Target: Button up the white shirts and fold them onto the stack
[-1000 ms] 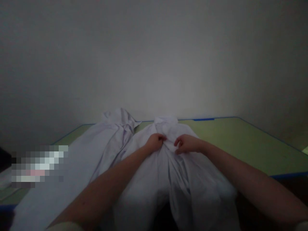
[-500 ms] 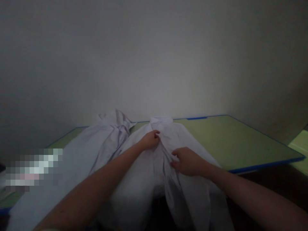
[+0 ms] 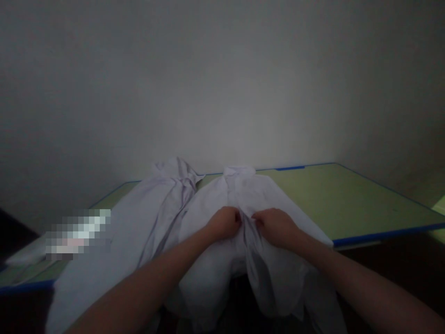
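A white shirt point(image 3: 239, 246) lies on the green tabletop point(image 3: 365, 204), collar toward the wall point(image 3: 225, 83), lower end draped over the near edge. The left hand point(image 3: 225, 222) and right hand point(image 3: 276, 226) pinch its front, close together. Left of it lies another white garment point(image 3: 139, 213).

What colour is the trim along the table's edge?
The trim is blue, best seen in the head view.

The shirt point(image 3: 259, 273) is creased matt cloth, the tabletop point(image 3: 358, 199) smooth, the wall point(image 3: 236, 93) matt.
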Demonstrator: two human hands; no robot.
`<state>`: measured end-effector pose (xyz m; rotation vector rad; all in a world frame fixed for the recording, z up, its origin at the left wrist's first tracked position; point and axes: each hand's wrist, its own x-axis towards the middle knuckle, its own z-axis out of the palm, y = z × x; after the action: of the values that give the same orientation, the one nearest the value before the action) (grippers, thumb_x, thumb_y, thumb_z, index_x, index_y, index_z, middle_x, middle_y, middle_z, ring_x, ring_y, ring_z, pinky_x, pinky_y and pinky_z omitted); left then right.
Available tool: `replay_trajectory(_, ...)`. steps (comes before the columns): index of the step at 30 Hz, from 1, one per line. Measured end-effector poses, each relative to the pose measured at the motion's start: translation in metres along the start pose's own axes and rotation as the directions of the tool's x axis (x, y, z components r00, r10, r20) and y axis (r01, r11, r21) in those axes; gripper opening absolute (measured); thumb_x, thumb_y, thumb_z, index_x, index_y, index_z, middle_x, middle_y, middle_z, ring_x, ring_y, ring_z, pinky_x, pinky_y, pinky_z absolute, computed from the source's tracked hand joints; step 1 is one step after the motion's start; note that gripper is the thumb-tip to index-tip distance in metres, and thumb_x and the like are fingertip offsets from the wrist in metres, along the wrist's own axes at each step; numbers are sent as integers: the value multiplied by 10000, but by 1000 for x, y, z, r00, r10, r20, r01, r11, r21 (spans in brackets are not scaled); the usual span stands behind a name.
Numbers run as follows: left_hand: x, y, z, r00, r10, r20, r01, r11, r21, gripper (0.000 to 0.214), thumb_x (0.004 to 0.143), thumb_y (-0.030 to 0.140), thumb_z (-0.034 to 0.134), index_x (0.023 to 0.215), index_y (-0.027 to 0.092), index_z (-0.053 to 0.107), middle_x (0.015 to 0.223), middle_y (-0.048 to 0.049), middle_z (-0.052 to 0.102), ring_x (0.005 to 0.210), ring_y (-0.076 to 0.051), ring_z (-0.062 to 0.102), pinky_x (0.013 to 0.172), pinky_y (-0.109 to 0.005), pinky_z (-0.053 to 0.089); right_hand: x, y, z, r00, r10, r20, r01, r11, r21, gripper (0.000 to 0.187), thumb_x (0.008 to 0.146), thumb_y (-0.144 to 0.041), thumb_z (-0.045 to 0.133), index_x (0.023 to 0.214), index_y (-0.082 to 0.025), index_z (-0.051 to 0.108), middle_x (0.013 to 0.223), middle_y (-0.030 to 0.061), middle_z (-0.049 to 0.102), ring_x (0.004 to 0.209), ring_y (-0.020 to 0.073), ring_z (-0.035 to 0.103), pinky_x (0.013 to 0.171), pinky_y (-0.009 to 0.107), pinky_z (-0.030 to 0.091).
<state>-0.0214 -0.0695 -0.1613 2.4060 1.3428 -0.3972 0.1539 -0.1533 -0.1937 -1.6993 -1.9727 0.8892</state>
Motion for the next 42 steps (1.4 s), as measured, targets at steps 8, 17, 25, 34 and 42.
replay_trajectory(8, -2, -4, -18, 985, -135, 111, 160, 948, -273, 139, 658, 242, 536, 661, 159, 648, 568, -41, 626, 523, -147, 559, 502, -229, 376, 31, -9, -3, 1000, -26, -8, 26, 997, -72, 252, 769, -361, 538, 793, -163, 692, 840, 142, 631, 830, 235, 564, 708, 299, 356)
replay_trajectory(17, -13, -3, -9, 933, -297, 203, 354, 655, -667, 149, 654, 286, 594, 654, 137, 590, 617, -49, 652, 566, -152, 608, 540, -245, 474, 29, -21, -2, 968, -25, -251, 43, 997, 68, 305, 854, -360, 442, 709, -172, 633, 742, 50, 615, 739, 143, 528, 676, 254, 319)
replay_trajectory(25, -24, -3, -5, 962, -259, 86, 230, 599, -767, 213, 692, 338, 610, 747, 133, 588, 608, -26, 634, 533, -124, 580, 555, -236, 465, 24, -22, 25, 949, -165, -268, 214, 963, 162, 209, 854, -254, 471, 765, -169, 639, 759, 34, 605, 769, 128, 516, 729, 236, 333)
replay_trajectory(34, -26, 2, -3, 960, -258, 106, 240, 571, -785, 182, 684, 304, 625, 753, 136, 624, 611, -25, 639, 536, -124, 581, 553, -230, 454, 19, -14, 35, 915, -190, -357, 271, 943, 194, 195, 850, -260, 487, 800, -191, 662, 769, 22, 633, 751, 136, 526, 744, 266, 337)
replay_trajectory(42, -26, 5, 0, 937, -313, 153, 263, 348, -900, 146, 634, 248, 667, 690, 118, 630, 645, -42, 639, 570, -125, 582, 587, -245, 466, 9, -16, 32, 862, -388, -327, 429, 901, 60, 252, 783, -192, 492, 997, -126, 606, 933, 106, 596, 905, 199, 495, 832, 335, 354)
